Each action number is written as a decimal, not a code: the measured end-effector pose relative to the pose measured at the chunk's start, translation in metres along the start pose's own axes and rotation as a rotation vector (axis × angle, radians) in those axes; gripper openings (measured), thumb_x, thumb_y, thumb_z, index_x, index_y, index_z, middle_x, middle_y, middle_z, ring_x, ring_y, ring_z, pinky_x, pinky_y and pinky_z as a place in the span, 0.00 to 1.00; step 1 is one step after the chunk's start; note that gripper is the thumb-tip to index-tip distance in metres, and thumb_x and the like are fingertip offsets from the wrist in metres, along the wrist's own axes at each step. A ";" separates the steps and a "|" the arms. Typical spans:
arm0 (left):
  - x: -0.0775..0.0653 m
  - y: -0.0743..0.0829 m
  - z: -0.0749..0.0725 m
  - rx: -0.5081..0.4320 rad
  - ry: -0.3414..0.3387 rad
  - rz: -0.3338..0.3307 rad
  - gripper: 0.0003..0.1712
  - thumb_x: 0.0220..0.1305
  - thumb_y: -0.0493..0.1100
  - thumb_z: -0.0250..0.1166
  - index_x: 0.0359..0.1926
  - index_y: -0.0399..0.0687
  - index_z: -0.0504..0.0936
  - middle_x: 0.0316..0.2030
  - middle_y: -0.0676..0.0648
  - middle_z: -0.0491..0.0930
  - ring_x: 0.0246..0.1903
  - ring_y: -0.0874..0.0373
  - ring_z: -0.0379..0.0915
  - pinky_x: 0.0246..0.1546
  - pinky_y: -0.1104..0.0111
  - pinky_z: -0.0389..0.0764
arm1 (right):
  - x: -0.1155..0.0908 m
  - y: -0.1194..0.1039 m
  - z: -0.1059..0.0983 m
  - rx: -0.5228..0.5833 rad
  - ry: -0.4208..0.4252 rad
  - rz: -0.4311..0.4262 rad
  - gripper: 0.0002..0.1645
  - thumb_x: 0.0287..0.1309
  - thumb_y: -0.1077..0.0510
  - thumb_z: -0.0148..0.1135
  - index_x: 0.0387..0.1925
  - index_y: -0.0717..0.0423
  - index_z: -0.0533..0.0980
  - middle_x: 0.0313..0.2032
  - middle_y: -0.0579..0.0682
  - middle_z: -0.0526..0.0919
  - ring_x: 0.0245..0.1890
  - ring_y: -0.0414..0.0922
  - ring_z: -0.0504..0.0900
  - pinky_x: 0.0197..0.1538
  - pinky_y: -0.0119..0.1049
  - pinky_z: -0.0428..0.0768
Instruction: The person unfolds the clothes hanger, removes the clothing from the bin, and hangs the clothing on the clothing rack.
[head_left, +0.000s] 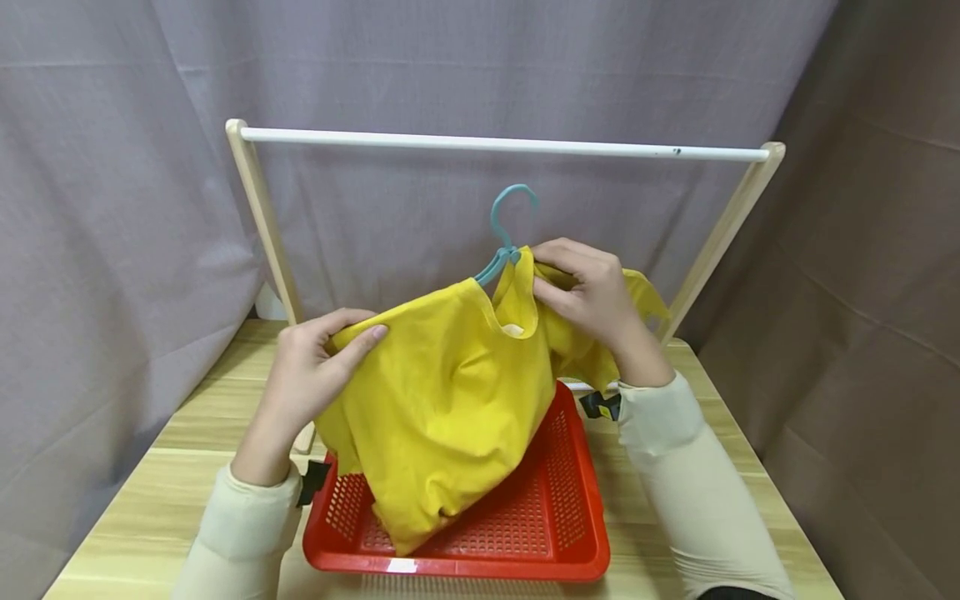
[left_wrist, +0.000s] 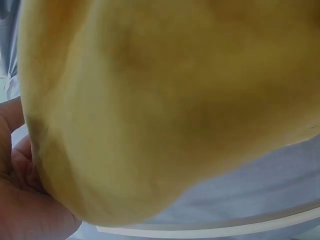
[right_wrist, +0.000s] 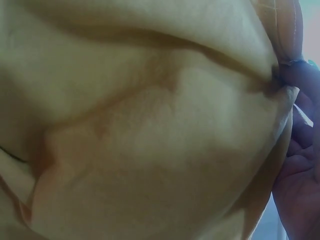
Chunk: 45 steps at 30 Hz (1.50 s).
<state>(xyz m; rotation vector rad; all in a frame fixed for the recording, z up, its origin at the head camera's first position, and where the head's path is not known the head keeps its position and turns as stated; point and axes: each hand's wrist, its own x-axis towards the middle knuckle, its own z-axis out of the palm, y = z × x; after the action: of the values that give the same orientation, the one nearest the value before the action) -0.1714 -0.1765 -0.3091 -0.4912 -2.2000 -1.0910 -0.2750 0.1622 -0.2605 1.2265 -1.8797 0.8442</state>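
A yellow T-shirt (head_left: pixel 442 383) hangs between the two hands, partly over a teal clothes hanger (head_left: pixel 501 218) whose hook sticks up out of the neckline. My left hand (head_left: pixel 315 358) pinches the shirt's shoulder at the left, thumb in front. Near the collar on the other side, my right hand (head_left: pixel 588 287) grips the fabric between thumb and fingers. Yellow cloth fills most of the left wrist view, with the left hand (left_wrist: pixel 30 195) at its edge. In the right wrist view the right hand (right_wrist: pixel 300 170) holds bunched cloth. Most of the hanger's arms are hidden inside the shirt.
Below the shirt a red perforated basket (head_left: pixel 592 533) sits on the wooden table (head_left: pixel 187 483). Behind it stands a rack with a white rod (head_left: pixel 450 142) and wooden posts (head_left: pixel 262 217). Grey curtains (head_left: pixel 112 208) enclose the back and sides.
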 end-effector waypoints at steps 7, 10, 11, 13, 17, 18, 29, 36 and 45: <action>0.001 -0.006 -0.003 -0.076 0.034 -0.052 0.10 0.64 0.48 0.72 0.47 0.57 0.88 0.38 0.57 0.87 0.30 0.63 0.79 0.28 0.76 0.76 | 0.008 0.003 -0.005 -0.014 0.007 0.000 0.11 0.54 0.68 0.72 0.41 0.62 0.86 0.40 0.53 0.88 0.40 0.48 0.85 0.49 0.27 0.78; 0.000 -0.009 -0.004 -0.113 0.035 -0.069 0.15 0.63 0.44 0.73 0.52 0.55 0.86 0.42 0.55 0.86 0.37 0.65 0.79 0.34 0.77 0.77 | 0.010 0.006 -0.006 -0.010 0.009 0.003 0.11 0.53 0.69 0.72 0.40 0.63 0.86 0.39 0.53 0.88 0.39 0.49 0.85 0.49 0.26 0.78; -0.001 -0.010 -0.005 -0.128 0.035 -0.078 0.17 0.63 0.43 0.73 0.53 0.54 0.85 0.43 0.54 0.86 0.38 0.65 0.79 0.34 0.78 0.77 | 0.011 0.007 -0.007 -0.011 0.010 0.005 0.11 0.53 0.69 0.72 0.41 0.63 0.86 0.39 0.53 0.88 0.39 0.49 0.85 0.49 0.26 0.77; -0.003 -0.012 -0.006 -0.151 0.038 -0.099 0.18 0.62 0.40 0.73 0.54 0.51 0.84 0.43 0.52 0.85 0.36 0.64 0.78 0.31 0.77 0.77 | 0.012 0.010 -0.008 -0.016 0.010 0.007 0.11 0.54 0.69 0.72 0.41 0.63 0.86 0.40 0.53 0.88 0.40 0.49 0.85 0.50 0.26 0.77; -0.006 -0.016 -0.008 -0.193 0.034 -0.143 0.18 0.63 0.40 0.73 0.54 0.50 0.84 0.43 0.50 0.84 0.31 0.61 0.78 0.26 0.75 0.80 | 0.017 0.016 -0.013 -0.029 0.011 -0.001 0.12 0.56 0.68 0.71 0.43 0.64 0.86 0.41 0.54 0.88 0.42 0.48 0.85 0.52 0.28 0.78; -0.007 -0.016 -0.008 -0.202 0.031 -0.152 0.19 0.63 0.40 0.73 0.55 0.50 0.83 0.43 0.49 0.84 0.31 0.60 0.79 0.26 0.74 0.80 | 0.019 0.017 -0.014 -0.033 0.014 -0.002 0.12 0.56 0.68 0.71 0.44 0.64 0.86 0.41 0.54 0.88 0.42 0.48 0.85 0.52 0.28 0.78; -0.009 -0.021 -0.010 -0.164 0.011 -0.178 0.35 0.64 0.43 0.71 0.70 0.52 0.69 0.56 0.47 0.77 0.50 0.56 0.75 0.47 0.70 0.78 | 0.044 0.041 -0.020 -0.034 0.075 0.107 0.12 0.55 0.72 0.71 0.43 0.65 0.86 0.41 0.56 0.89 0.40 0.48 0.85 0.47 0.24 0.77; -0.011 -0.024 -0.009 -0.130 -0.023 -0.212 0.37 0.66 0.46 0.70 0.72 0.49 0.66 0.60 0.44 0.73 0.58 0.48 0.71 0.53 0.48 0.75 | 0.057 0.025 -0.026 -0.045 0.085 0.172 0.11 0.56 0.74 0.66 0.42 0.71 0.84 0.40 0.63 0.87 0.39 0.45 0.84 0.45 0.24 0.77; -0.013 -0.025 -0.007 -0.124 -0.039 -0.214 0.36 0.67 0.48 0.69 0.71 0.49 0.66 0.64 0.44 0.71 0.61 0.46 0.70 0.54 0.44 0.75 | 0.053 0.039 -0.025 -0.046 0.091 0.213 0.11 0.55 0.74 0.67 0.41 0.69 0.85 0.40 0.61 0.88 0.39 0.47 0.83 0.46 0.23 0.76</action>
<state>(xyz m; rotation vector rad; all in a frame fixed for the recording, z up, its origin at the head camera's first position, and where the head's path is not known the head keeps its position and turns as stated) -0.1735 -0.1981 -0.3292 -0.3376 -2.2679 -1.3476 -0.3207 0.1714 -0.2081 0.9559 -1.9677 0.9468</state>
